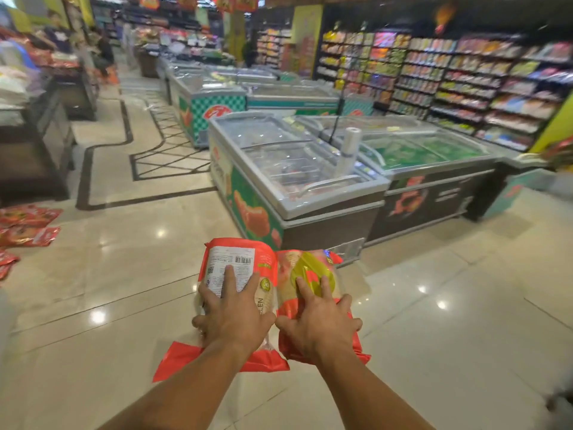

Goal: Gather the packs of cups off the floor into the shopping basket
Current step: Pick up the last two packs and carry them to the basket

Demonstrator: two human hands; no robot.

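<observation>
I hold two red packs of cups side by side in front of me, above the tiled floor. My left hand (231,311) grips the left pack (235,259), whose white label with a barcode faces up. My right hand (319,321) grips the right pack (305,265), which shows a yellow-green emblem. Several more red packs (26,225) lie on the floor at the far left. No shopping basket is in view.
A chest freezer (294,169) with glass lids stands just ahead, with more freezers (428,156) to its right and behind. Stocked shelves (449,82) line the right wall. Dark display stands (34,144) sit at left. Shiny tiled floor (434,321) surrounds me.
</observation>
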